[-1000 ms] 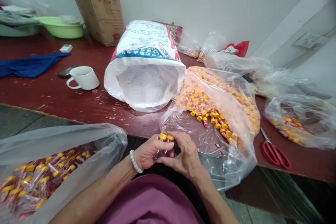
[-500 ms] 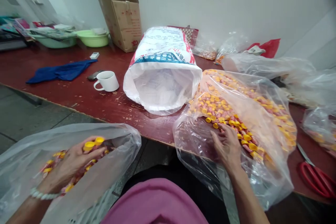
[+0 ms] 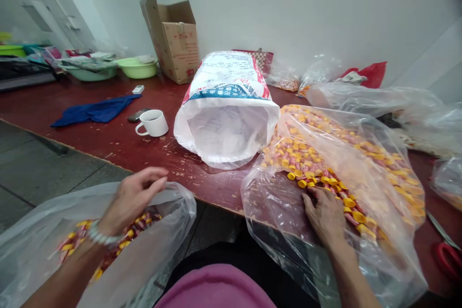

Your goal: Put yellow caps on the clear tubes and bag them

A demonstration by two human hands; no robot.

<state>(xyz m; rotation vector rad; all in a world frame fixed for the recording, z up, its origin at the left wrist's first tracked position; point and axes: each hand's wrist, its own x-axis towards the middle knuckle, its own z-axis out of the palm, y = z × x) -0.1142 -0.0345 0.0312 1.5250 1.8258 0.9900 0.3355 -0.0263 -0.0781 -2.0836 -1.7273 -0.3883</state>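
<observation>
Over the clear bag (image 3: 176, 207) at the lower left, my left hand (image 3: 135, 197) is raised with fingers curled and a gap between thumb and fingers; nothing shows in it. Red pieces with yellow caps (image 3: 144, 221) lie inside this bag beneath it. My right hand (image 3: 325, 214) rests at the mouth of another clear bag (image 3: 269, 202) on the right, its fingertips touching a heap of similar yellow-capped pieces (image 3: 299, 156). Whether those fingers grip a piece is hidden. Between the two bags, a white printed sack (image 3: 227, 74) lies with its mouth facing me.
A white mug (image 3: 156, 124), blue cloth (image 3: 96, 109) and cardboard box (image 3: 180, 48) stand or lie on the red table (image 3: 144, 151), left of the sack. Red-handled scissors (image 3: 445, 255) lie at the right edge. More plastic bags (image 3: 375, 98) are at the back right.
My left hand has lifted up and right from the left bag, and the yellow-capped pieces it held are gone from it. My right hand has shifted slightly along the heap. The view has tilted up.
</observation>
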